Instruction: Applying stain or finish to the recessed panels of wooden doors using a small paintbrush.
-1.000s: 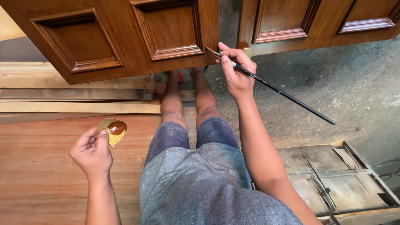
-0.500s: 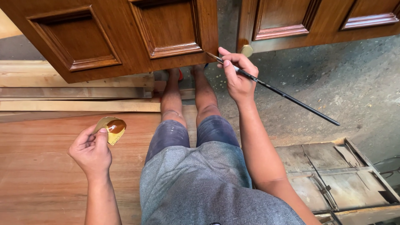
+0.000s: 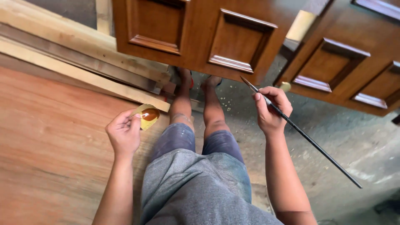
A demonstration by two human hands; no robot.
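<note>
Door panel [image 3: 200, 37] ahead, planks [image 3: 83, 66] left, w/ feet [image 3: 200, 81] under panel.

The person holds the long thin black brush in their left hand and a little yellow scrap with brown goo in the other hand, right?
Not quite. The head view shows the long thin black brush in the right hand. The left hand holds the little yellow scrap with brown goo.
</note>
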